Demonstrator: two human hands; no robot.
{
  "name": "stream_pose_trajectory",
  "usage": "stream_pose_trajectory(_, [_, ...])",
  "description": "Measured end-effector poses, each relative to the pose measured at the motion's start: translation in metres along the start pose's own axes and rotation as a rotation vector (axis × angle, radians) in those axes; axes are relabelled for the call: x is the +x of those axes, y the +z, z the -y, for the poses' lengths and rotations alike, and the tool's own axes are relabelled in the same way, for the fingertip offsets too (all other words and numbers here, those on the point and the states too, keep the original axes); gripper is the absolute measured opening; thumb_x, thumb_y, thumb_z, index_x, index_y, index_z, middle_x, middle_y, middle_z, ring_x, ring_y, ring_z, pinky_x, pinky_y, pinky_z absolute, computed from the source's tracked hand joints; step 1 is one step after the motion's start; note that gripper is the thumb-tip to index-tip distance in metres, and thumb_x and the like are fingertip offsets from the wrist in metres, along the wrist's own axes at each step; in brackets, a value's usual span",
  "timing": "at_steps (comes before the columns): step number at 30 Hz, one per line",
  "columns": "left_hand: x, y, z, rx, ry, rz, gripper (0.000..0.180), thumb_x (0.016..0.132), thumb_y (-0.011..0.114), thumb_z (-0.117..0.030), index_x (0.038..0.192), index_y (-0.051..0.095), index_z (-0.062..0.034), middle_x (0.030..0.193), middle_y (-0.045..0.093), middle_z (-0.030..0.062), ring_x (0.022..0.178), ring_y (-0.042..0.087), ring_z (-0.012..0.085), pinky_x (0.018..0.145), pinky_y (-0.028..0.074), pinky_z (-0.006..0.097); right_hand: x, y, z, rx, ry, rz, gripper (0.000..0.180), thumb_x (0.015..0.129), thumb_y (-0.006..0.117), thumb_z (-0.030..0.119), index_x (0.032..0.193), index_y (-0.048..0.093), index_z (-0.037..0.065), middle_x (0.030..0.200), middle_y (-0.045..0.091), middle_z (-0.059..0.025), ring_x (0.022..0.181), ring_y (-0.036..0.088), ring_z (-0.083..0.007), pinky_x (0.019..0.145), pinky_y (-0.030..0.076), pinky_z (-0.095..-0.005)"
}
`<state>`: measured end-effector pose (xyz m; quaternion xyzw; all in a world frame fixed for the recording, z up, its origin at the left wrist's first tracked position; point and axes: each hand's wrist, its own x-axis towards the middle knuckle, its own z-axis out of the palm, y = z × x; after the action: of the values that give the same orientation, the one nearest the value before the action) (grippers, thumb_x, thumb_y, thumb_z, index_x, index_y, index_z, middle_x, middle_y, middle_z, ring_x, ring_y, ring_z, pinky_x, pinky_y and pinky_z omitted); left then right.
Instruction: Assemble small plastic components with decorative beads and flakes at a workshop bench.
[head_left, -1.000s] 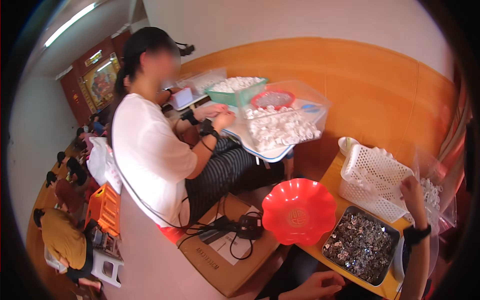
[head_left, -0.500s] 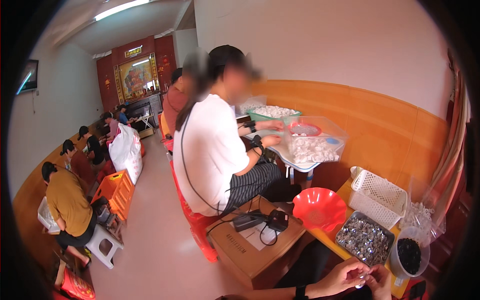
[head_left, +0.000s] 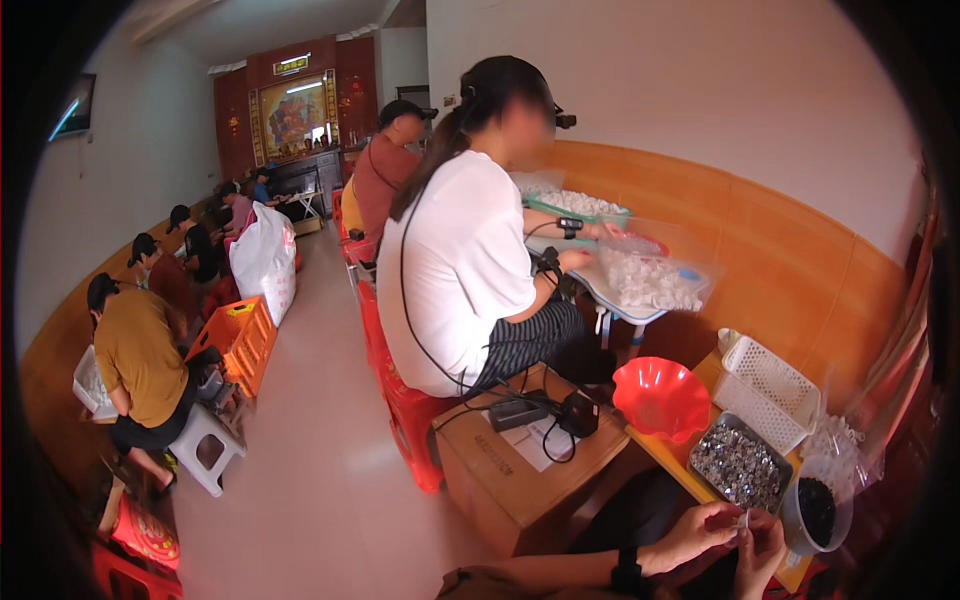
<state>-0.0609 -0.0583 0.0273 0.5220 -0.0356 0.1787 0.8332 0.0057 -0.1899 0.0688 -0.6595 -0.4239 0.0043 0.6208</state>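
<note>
My left hand (head_left: 692,537) and my right hand (head_left: 763,556) meet at the lower right, fingertips pinched together. Between them is a small whitish piece (head_left: 743,521), its exact kind too small to tell. Just beyond my hands a dark rectangular tray (head_left: 783,470) holds a heap of shiny silvery bits (head_left: 738,462). Beside it, to the right, stands a translucent round tub (head_left: 843,520) with small black pieces (head_left: 817,508) in it.
A red scalloped bowl (head_left: 660,400) and a white perforated basket (head_left: 770,392) stand farther back on the yellow table. A clear bag (head_left: 838,445) lies at right. On my left, a cardboard box (head_left: 500,470) carries cables and black devices. A co-worker in white (head_left: 455,270) sits ahead.
The view has turned, so the scene sits farther right and the foreground higher. My hands stay together at the small piece, which now shows above my fingertips rather than below them.
</note>
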Motion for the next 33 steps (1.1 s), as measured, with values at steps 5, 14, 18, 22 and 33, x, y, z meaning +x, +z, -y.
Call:
stream_pose_trajectory(5, [0.015, -0.018, 0.019, -0.124, -0.059, -0.031, 0.034, 0.091, 0.058, -0.013, 0.122, 0.05, 0.0002, 0.103, 0.06, 0.0028, 0.09, 0.058, 0.0082, 0.081, 0.049, 0.025, 0.018, 0.005, -0.026, -0.029, -0.067, -0.022, 0.012, 0.082, 0.064, 0.004, 0.087, 0.053, 0.0, 0.104, 0.057, -0.0127, 0.086, 0.057, -0.0161, 0.08, 0.046, -0.0283])
stream_pose_trajectory(14, [0.051, -0.037, 0.004, -0.065, -0.359, -0.141, 0.033, 0.093, 0.055, -0.022, 0.12, 0.052, -0.002, 0.091, 0.057, 0.0006, 0.077, 0.054, 0.0067, 0.061, 0.047, 0.02, 0.072, -0.031, -0.058, 0.283, 0.297, -0.026, 0.019, 0.08, 0.065, 0.0, 0.095, 0.053, 0.002, 0.099, 0.059, -0.0075, 0.085, 0.058, -0.0122, 0.074, 0.047, -0.0244])
stream_pose_trajectory(18, [0.071, -0.052, 0.016, -0.084, -0.419, -0.058, 0.035, 0.093, 0.056, -0.018, 0.123, 0.05, -0.0023, 0.096, 0.058, 0.0025, 0.077, 0.054, 0.0075, 0.061, 0.047, 0.021, 0.116, -0.067, -0.065, -0.136, 0.322, 0.164, 0.027, 0.068, 0.068, -0.006, 0.094, 0.061, 0.001, 0.084, 0.063, -0.0046, 0.074, 0.062, -0.0105, 0.066, 0.049, -0.0233])
stream_pose_trajectory(22, [0.09, -0.06, 0.006, 0.004, -0.404, 0.152, 0.041, 0.091, 0.056, -0.008, 0.13, 0.045, -0.0011, 0.111, 0.057, 0.0066, 0.089, 0.058, 0.0122, 0.07, 0.052, 0.025, 0.17, -0.097, -0.075, -0.359, 0.278, 0.374, 0.02, 0.067, 0.071, 0.004, 0.087, 0.066, 0.002, 0.074, 0.064, -0.0064, 0.065, 0.061, -0.0125, 0.06, 0.048, -0.0246])
stream_pose_trajectory(33, [0.103, -0.071, -0.01, -0.018, -0.42, -0.046, 0.046, 0.082, 0.065, -0.009, 0.123, 0.048, 0.003, 0.102, 0.061, 0.0175, 0.082, 0.062, 0.0219, 0.063, 0.052, 0.031, 0.269, -0.087, -0.165, -0.656, -0.04, -0.069, 0.03, 0.076, 0.068, 0.024, 0.096, 0.064, 0.002, 0.088, 0.065, -0.017, 0.076, 0.063, -0.0309, 0.07, 0.05, -0.0365])
